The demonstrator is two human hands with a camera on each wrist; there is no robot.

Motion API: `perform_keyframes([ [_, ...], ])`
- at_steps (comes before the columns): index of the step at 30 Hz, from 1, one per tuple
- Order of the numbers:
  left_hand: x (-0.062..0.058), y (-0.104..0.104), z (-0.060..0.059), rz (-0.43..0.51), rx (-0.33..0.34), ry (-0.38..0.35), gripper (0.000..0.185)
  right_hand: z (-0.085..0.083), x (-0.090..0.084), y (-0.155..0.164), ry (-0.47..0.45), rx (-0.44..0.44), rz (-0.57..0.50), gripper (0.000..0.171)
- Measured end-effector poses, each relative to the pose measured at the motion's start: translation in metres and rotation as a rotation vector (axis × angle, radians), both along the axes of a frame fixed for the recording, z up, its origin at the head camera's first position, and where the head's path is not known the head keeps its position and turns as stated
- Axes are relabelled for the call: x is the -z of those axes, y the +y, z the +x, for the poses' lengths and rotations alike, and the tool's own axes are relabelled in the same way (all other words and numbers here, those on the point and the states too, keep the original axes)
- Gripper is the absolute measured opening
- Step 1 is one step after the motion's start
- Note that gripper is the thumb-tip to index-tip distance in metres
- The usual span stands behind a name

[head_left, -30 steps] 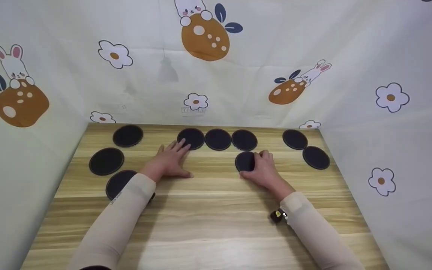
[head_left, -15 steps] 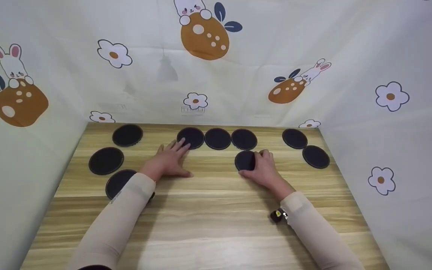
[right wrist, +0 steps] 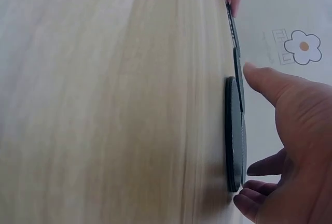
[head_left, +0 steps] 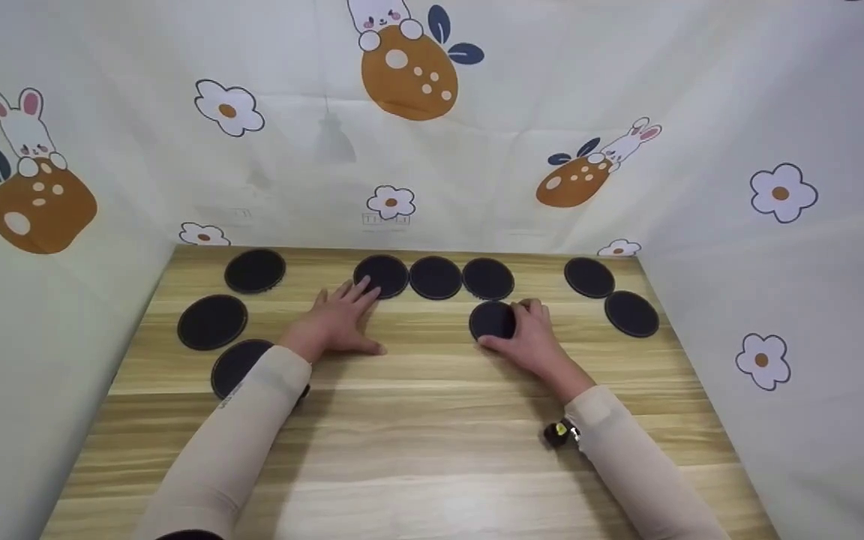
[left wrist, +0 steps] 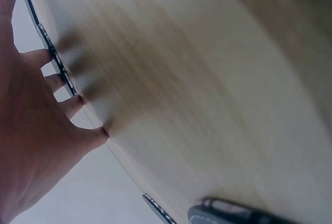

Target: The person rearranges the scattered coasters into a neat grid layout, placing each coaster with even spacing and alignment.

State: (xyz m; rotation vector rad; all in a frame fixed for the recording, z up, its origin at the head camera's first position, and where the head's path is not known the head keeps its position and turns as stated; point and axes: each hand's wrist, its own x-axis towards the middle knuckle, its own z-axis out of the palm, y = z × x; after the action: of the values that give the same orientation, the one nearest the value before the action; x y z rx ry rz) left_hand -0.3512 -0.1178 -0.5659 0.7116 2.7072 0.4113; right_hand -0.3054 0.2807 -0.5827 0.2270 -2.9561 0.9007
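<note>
Cartoon-print cloth [head_left: 477, 150] walls off the wooden table [head_left: 417, 420] on three sides, and I count nine black discs across its far half. My right hand [head_left: 526, 337] lies over the right part of a lone disc [head_left: 489, 320] set just nearer me than the middle row [head_left: 436, 277] of three; from the right wrist view the thumb sits at one edge of that disc [right wrist: 233, 130] and the curled fingers [right wrist: 254, 193] at the other, so it is grasping it while the disc lies flat on the wood. My left hand [head_left: 338, 319] rests flat, fingers straight and spread, holding nothing, its fingertips touching the near edge of the row's left disc [head_left: 382, 274].
</note>
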Motion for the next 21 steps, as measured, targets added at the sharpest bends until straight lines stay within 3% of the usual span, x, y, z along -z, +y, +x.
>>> perform_keyframes([
  [5,0.003,-0.001,-0.001,0.010,0.000,0.005,0.124,0.000,-0.002,0.014,0.014,0.020,-0.026,0.096],
  [11,0.004,0.000,-0.002,0.006,0.001,0.009,0.125,-0.002,-0.006,0.043,0.075,0.077,-0.066,0.077],
  [21,0.006,0.000,-0.002,0.011,-0.006,0.004,0.126,-0.006,-0.010,0.126,0.221,0.251,0.043,0.063],
])
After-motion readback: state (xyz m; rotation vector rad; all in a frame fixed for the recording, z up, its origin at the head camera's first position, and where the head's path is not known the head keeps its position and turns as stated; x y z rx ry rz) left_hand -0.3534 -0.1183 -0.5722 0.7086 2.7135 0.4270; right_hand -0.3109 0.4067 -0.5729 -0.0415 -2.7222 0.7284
